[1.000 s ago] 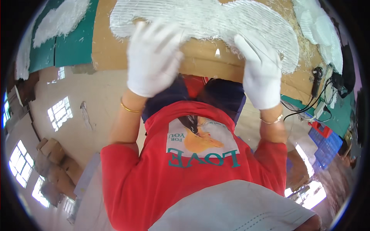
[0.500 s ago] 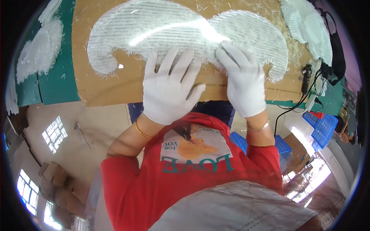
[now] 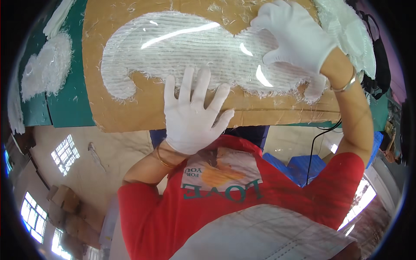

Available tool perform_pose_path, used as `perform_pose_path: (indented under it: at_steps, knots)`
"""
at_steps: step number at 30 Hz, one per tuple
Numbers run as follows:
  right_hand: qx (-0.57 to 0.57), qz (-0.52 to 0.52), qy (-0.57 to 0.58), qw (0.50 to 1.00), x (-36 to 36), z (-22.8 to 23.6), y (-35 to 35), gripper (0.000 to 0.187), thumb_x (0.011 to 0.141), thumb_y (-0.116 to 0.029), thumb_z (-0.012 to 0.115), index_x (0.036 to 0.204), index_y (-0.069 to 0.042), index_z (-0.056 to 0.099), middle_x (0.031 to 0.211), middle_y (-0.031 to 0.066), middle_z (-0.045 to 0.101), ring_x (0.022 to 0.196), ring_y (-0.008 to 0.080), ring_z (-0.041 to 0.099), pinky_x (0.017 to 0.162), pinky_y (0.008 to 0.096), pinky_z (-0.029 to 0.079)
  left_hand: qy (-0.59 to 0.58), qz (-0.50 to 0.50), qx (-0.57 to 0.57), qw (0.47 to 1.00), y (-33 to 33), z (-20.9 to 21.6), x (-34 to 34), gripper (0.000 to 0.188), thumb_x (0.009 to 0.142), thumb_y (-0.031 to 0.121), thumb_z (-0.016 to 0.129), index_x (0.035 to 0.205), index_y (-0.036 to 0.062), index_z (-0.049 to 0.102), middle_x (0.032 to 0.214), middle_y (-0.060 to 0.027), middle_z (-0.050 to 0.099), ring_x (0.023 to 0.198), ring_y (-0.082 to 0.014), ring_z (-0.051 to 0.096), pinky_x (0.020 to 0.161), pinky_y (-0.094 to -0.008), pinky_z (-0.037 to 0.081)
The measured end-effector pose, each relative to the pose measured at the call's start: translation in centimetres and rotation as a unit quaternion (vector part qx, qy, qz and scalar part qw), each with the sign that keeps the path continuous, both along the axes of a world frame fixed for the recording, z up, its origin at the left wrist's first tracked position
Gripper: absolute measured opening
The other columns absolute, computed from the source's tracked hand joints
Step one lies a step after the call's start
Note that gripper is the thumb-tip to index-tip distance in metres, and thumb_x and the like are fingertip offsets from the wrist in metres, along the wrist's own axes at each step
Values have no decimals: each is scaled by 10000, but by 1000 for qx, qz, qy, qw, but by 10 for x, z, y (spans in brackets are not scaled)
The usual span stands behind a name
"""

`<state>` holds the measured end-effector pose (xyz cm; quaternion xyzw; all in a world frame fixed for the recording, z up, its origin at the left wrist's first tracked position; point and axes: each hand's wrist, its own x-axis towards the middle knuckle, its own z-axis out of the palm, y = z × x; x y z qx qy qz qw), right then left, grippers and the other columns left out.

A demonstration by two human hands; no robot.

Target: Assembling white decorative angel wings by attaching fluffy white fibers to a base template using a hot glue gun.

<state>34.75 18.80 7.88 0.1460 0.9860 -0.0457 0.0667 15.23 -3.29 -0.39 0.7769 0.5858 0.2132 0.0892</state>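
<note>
A white, ribbed, fibrous sheet [image 3: 173, 54], cut in a wavy moustache-like shape with frayed edges, lies flat on brown cardboard [image 3: 112, 115]. Bright glossy streaks run across its surface, like light on clear film. My left hand [image 3: 193, 115], in a white glove, rests with fingers spread and their tips at the sheet's near edge, left of its middle. Over the right lobe reaches my right hand [image 3: 299, 39], also gloved. Its thumb is apart from the fingers, which bend at the far edge; it covers part of that lobe, and nothing shows in its grasp.
Loose white fibres litter the cardboard. More white fibrous pieces lie on the green table at the left [image 3: 47, 65] and a white fibrous pile [image 3: 346, 39] at the right. A black cable [image 3: 316, 145] hangs off the near right edge, above blue plastic crates [image 3: 303, 169].
My right hand has moved from the sheet's near edge out to the far right, over the right lobe. My left hand stays at the near edge. The shine on the sheet has broken into smaller patches.
</note>
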Motion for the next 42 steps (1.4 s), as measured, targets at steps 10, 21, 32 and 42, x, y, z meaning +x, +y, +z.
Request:
perform_pose_path:
  at_steps: [10, 21, 32, 42]
  knots:
    - [-107, -61, -136, 983, -12, 23, 12, 378, 780, -347, 772, 1013, -55, 712, 964, 158, 703, 930, 359, 683, 787, 448, 511, 31, 6, -23, 999, 1, 4, 11, 472, 824, 451, 727, 1226, 203, 712, 1435, -224, 549, 1293, -465, 508, 1060, -696, 330]
    - [-137, -186, -13, 973, 40, 20, 11, 647, 840, -104, 715, 1466, -199, 583, 1201, 114, 703, 1000, 282, 690, 937, 373, 555, 20, 9, -26, 999, -2, 7, 12, 463, 829, 453, 725, 1217, 200, 715, 1460, -211, 538, 1350, -462, 467, 1086, -711, 304]
    - [-58, -168, 45, 983, 36, 53, 14, 493, 844, -239, 776, 1267, -24, 644, 1200, 211, 671, 1085, 382, 655, 941, 432, 530, 41, 17, -35, 998, -3, 5, 10, 467, 849, 450, 708, 1245, 203, 722, 1471, -219, 535, 1319, -470, 497, 1070, -709, 314]
    - [-136, -180, 111, 968, -26, -10, -3, 468, 862, -306, 794, 1250, -60, 706, 1123, 146, 699, 1041, 315, 668, 940, 385, 526, 12, 17, -40, 999, 0, 13, 6, 471, 846, 430, 707, 1235, 163, 712, 1458, -178, 552, 1332, -439, 477, 1064, -724, 308]
